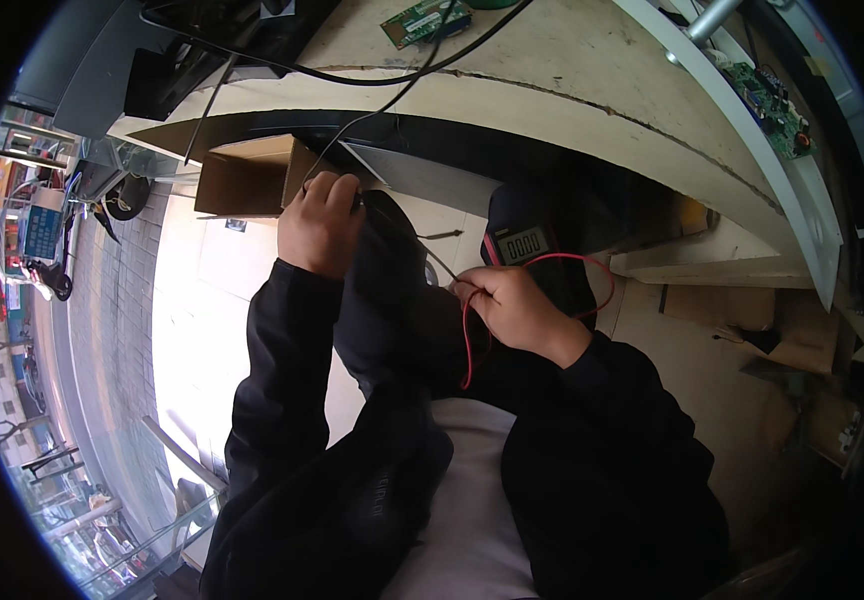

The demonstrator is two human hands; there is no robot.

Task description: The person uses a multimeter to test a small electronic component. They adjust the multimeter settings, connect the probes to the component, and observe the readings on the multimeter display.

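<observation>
Head view. Left of the multimeter (524,243), a dark cable (337,138) is gripped, apparently, in the curled left hand (320,225); just below the multimeter, a red lead (559,254) is pinched between bent fingers of the right hand (517,310). Cable and lead are judged light and limp, best held near their ends. Farther left of the multimeter, a cardboard box (242,175) is seen; above it, upward reach is limited by the bench (552,50).
</observation>
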